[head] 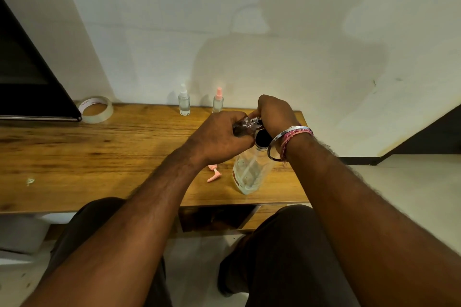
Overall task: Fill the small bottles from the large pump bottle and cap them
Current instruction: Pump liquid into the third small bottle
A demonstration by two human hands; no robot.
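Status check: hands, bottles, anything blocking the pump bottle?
Left hand grips small bottle at pump bottle spout. Right hand on pump head. Two capped bottles at wall. Nothing blocking.

Warm, rather dim indoor light falls from behind the person, casting a large soft shadow on the wall (249,45) above the wooden table (99,157). Wide-angle distortion bends the table's edges. Focus is soft throughout, with no glare.
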